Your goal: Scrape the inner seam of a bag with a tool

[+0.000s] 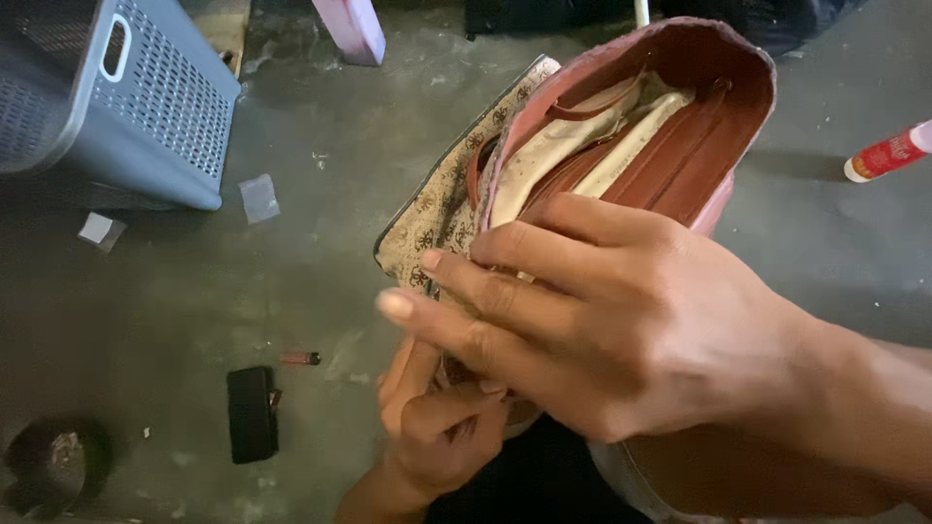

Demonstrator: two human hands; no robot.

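A pink handbag [709, 68] lies open in front of me, showing a brown leather interior [680, 155] with cream lining. Its patterned beige flap [442, 209] hangs out to the left. My right hand [602, 320] rests over the bag's near edge, fingers stretched leftward and pressing on the flap and lining. Below it, my left hand [437, 422] is curled shut on the bag's lower edge, with part of the grip hidden under the right hand.
A grey perforated plastic basket [146, 107] stands at the upper left on the concrete floor. A small black case [252, 412], a red lighter [301, 358], a dark round object [53, 466], a pink block [351, 27] and a red-and-white tube [888, 152] lie around.
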